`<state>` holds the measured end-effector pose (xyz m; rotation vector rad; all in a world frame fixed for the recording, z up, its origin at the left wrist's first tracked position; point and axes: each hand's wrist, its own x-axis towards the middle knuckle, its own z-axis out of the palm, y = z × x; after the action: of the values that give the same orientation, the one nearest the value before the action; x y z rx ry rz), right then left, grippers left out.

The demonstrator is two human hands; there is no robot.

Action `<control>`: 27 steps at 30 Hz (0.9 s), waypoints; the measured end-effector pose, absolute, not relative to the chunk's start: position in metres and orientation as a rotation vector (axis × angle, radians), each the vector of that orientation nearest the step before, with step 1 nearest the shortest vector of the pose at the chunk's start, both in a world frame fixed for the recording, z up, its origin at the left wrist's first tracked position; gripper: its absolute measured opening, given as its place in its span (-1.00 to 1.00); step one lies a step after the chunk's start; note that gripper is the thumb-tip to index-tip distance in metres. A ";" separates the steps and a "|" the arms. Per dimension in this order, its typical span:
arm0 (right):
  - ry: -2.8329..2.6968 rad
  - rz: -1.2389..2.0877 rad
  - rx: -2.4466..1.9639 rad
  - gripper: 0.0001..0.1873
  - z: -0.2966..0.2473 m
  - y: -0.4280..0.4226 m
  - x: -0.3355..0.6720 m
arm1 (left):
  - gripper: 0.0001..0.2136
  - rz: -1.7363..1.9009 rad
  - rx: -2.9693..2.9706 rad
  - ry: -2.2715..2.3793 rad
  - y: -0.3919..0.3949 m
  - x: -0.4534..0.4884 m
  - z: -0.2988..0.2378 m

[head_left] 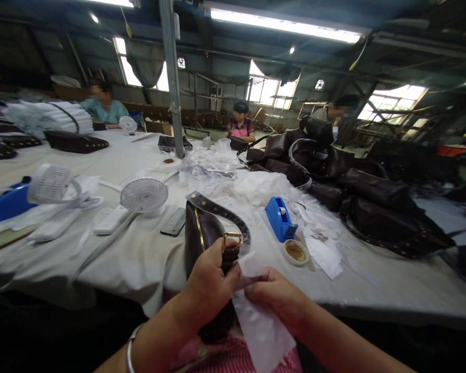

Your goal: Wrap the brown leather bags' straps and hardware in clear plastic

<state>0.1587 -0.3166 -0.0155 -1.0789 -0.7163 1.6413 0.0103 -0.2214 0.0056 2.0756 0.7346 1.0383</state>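
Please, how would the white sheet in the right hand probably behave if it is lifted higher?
The white sheet is probably floppy, since it bunches where the right hand pinches it and hangs down below. It looks thin, so it is likely light for its size. Its soft sheen suggests it may be slightly slippery.

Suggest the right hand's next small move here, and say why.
Probably the right hand should bring the white sheet up around the gold buckle: the buckle shows uncovered, the right hand pinches the sheet close by, its lower part hangs loose, and the left hand grips the dark handbag beside the buckle.
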 end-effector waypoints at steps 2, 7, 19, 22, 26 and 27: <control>-0.759 1.653 -1.120 -0.66 -0.015 -0.323 0.157 | -0.74 0.978 1.959 0.869 -0.218 0.009 0.012; -1.014 1.659 -1.296 -0.54 -0.012 -0.337 0.156 | -0.69 0.880 1.668 1.017 -0.209 0.004 0.018; -1.019 1.720 -1.112 -0.64 -0.002 -0.331 0.164 | -0.66 0.825 1.182 0.854 -0.219 0.004 0.016; -0.875 1.374 -1.210 -0.63 -0.004 -0.310 0.171 | -0.62 0.836 1.030 0.739 -0.220 0.006 0.014; -0.579 1.006 -1.231 -0.57 -0.009 -0.276 0.179 | -0.64 0.802 1.063 0.679 -0.224 0.004 0.015; -0.531 0.990 -1.218 -0.58 -0.010 -0.269 0.179 | -0.65 0.758 1.115 0.670 -0.226 0.003 0.016</control>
<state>0.1789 -0.2690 -0.0095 -1.2175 -0.5306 0.9901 0.0030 -0.2263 0.0160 1.1154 0.6703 0.7583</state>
